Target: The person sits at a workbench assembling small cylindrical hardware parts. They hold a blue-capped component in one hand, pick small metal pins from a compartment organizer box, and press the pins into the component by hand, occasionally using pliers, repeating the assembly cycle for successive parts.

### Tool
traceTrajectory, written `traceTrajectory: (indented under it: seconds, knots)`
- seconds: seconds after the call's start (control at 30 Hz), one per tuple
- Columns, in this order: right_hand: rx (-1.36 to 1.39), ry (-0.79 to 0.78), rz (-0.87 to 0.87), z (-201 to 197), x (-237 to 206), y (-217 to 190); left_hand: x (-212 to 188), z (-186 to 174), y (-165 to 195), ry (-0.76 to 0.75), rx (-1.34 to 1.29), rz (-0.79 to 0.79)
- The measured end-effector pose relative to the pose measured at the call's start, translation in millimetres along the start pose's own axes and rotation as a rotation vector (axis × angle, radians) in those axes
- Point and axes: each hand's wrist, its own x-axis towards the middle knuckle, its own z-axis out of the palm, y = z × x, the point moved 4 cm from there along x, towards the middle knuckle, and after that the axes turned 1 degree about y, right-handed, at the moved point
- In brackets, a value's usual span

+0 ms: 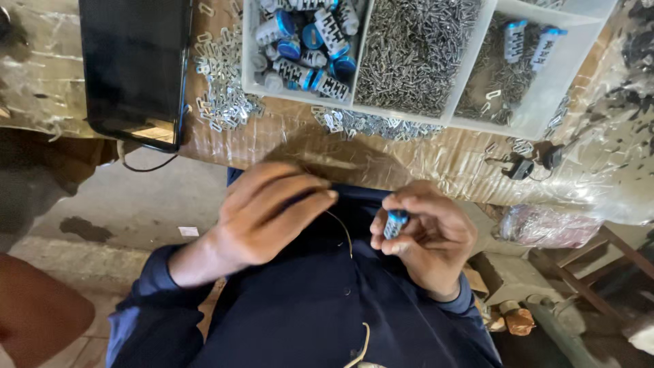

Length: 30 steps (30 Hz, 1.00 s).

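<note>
Head view: right hand (429,235) fingers pinch a blue-capped spool (394,223) — left hand (269,215) fingers curled, grip unclear.

A small blue-capped cylinder (394,223) sits pinched in the right hand (429,235), held over the lap just off the near edge of the table. It is a stubby roll, wrapped in a silver band of small metal links, with a bright blue end facing up and to the right. It tilts slightly, mostly hidden by the curled fingers. A thin pale strand (344,234) curves down between the two hands, running from near the left hand (269,215), whose fingertips are pressed together around something too blurred to make out.
</note>
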Motion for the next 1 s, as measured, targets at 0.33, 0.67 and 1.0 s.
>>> traceTrajectory:
  seconds: [0.33,0.67,1.0]
  knots:
    - [-0.162,0.033,0.013,-2.1,-5.8,6.6,16.2,21.9,24.7,0.056,-0.346,-0.009]
    - [-0.090,-0.192,-0.006,-5.0,0.8,9.6,3.9,27.0,9.0,-0.243,-0.898,-0.556]
    - [0.022,0.066,-0.055,-16.0,-10.8,3.7,12.2,37.2,12.7,-0.151,0.281,0.012]
